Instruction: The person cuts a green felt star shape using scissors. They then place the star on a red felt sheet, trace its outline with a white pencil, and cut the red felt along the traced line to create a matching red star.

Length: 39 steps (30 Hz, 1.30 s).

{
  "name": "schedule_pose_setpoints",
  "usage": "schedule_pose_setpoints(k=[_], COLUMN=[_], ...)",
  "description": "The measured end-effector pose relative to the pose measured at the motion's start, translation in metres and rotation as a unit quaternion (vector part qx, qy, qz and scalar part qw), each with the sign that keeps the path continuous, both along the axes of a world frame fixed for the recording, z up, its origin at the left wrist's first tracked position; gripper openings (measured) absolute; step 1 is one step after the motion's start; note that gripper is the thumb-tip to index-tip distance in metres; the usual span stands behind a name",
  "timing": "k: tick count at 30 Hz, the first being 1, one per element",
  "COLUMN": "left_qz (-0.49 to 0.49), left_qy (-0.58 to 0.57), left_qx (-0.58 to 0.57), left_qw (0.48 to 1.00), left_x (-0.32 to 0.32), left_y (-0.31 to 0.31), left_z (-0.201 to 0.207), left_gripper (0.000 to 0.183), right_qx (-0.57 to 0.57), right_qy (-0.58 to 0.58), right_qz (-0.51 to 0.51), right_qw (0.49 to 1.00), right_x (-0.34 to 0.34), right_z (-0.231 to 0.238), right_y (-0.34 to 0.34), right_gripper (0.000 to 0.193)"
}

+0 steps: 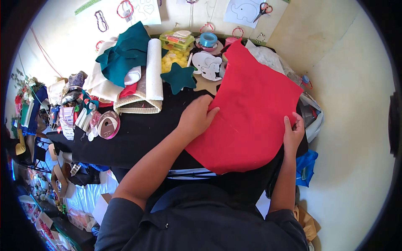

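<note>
red cloth (253,121) lies between our two hands, on the right part of the black table cover (130,146). its long way seems to run from far to near, with a thin tip at the far end and a wide round end near us. that round end comes to the near edge of the table.

our left hand (197,115) is at the left edge of the cloth, so the cloth lies to its right. the thumb is on top and the fingers bend in, but we cannot tell if they pinch it. our right hand (294,131) is at the right edge, a little nearer to us, so the cloth lies to its left. its thumb and fingers point far, and we cannot tell if they are closed on the edge. both hands are about as close to the cloth as each other.

far and left of the cloth is a yellow-green box (178,40), with small things inside that we cannot make out. just nearer are yellow soft balls (175,57), piled in what looks like a clear bag. far right, a clear bag (268,58) seems full of white fluff. a white bag (316,119) on the right has something dark in it. lower down hangs a blue bag (307,167), and we cannot see inside.
</note>
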State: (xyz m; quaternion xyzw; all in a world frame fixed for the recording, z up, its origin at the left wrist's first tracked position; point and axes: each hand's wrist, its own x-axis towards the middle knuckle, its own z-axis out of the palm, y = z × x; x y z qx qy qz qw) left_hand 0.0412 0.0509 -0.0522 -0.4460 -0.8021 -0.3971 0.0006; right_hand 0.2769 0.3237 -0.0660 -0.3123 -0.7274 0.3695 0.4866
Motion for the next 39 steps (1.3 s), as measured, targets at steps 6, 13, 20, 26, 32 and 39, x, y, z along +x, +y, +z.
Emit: schedule_pose_setpoints(k=[6, 13, 20, 26, 32, 39], left_qz=[-0.002, 0.013, 0.087, 0.138, 0.150, 0.171], left_qy=[0.037, 0.058, 0.174, -0.186, -0.178, -0.383], left_qx=[-0.008, 0.095, 0.265, 0.258, 0.151, -0.005], left_qw=[0.999, 0.994, 0.944, 0.938, 0.961, 0.908], left_x=[0.016, 0.018, -0.009, -0.060, -0.029, 0.037], left_y=[-0.004, -0.015, -0.036, -0.062, -0.088, -0.121], left_z=[0.013, 0.056, 0.084, 0.071, 0.031, 0.033], left_gripper=[0.024, 0.033, 0.035, 0.046, 0.075, 0.095], right_qx=[-0.050, 0.101, 0.250, 0.067, 0.180, 0.119], right_qy=[0.019, 0.061, 0.131, 0.142, -0.138, -0.342], right_qz=[0.025, -0.005, 0.035, 0.287, 0.183, 0.088], right_qw=[0.998, 0.993, 0.959, 0.945, 0.957, 0.928], right_x=[-0.006, -0.027, -0.092, -0.198, -0.175, -0.041], right_z=[0.022, 0.094, 0.164, 0.179, 0.110, 0.041], right_y=[0.001, -0.014, -0.037, -0.027, -0.032, -0.069], right_gripper=[0.027, 0.030, 0.026, 0.065, 0.059, 0.022])
